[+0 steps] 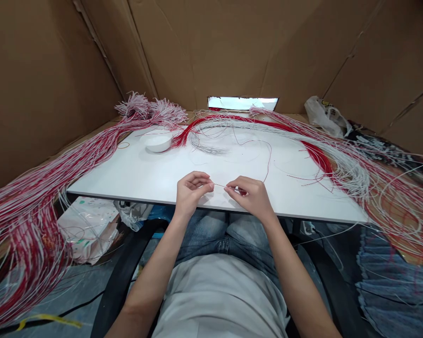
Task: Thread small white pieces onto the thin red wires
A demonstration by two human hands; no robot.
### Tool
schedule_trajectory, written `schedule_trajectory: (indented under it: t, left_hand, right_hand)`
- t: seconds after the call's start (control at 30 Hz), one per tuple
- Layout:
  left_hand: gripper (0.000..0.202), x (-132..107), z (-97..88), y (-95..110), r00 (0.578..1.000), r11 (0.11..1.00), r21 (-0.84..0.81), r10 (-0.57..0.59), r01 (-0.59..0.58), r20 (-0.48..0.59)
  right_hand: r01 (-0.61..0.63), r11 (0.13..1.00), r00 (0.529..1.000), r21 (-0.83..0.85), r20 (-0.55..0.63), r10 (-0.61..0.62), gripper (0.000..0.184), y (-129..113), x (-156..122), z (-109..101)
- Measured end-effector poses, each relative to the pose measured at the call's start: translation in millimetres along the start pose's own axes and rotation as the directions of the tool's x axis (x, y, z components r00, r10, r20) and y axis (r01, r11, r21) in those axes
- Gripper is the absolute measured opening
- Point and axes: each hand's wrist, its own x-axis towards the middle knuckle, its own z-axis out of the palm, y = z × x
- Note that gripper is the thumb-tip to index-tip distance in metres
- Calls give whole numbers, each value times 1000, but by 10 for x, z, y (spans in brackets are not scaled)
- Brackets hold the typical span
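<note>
1 red strand (219, 184): held just above white tabletop (134, 173), nr front edge; short span stretched betw. 2 hands, prob. for steadiness & clear view.
L. hand (192, 195): strand pinched, thumb to index; other fingers loosely curled.
R. hand (252, 195): strand pinched likewise, thumb to fingertips; dark red bit under fingers can't be ID'd.
1 white bowl (158, 143): set toward rear L., prob. so elbow rm is kept.
1 red bundle (319, 158), 1 white bundle (352, 178): laid across rear & R., appar. within reach.
1 red-and-white bundle (74, 157): draped at L.
</note>
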Motion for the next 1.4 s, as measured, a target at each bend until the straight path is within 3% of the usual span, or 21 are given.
schedule_trajectory:
  t: [0.2, 0.47, 0.73, 0.97, 1.17, 1.33, 1.4]
  left_hand:
    - [25, 34, -18, 40, 992, 987, -153, -58, 40, -114]
    - [23, 63, -36, 64, 980, 964, -261, -105, 59, -168]
    - [24, 50, -30, 48, 989, 976, -206, -96, 71, -111]
    - [24, 50, -35, 34, 992, 977, -205, -84, 63, -96]
    - [26, 31, -17, 51, 996, 989, -121, -87, 83, -34]
    - [25, 27, -25, 39, 997, 991, -109, -80, 77, -20]
    - [26, 28, -32, 25, 998, 993, -91, -69, 70, 9]
  right_hand:
    - [-23, 1000, 999, -9, -28, 23, 6, 59, -6, 9]
    - [-66, 998, 994, -2, -87, 66, 6, 63, 9, 14]
    - [-32, 998, 998, 45, -44, 34, 9, 25, 16, 9]
    - [-63, 997, 997, -41, -41, 62, 3, -12, 38, -2]
    - [8, 1000, 1000, 9, 11, -8, 7, -14, 37, 12]
    - [-28, 999, 999, -47, -25, 26, 2, -27, 30, 8]
    - [-19, 999, 1000, -26, -17, 19, 8, -30, 31, 6]
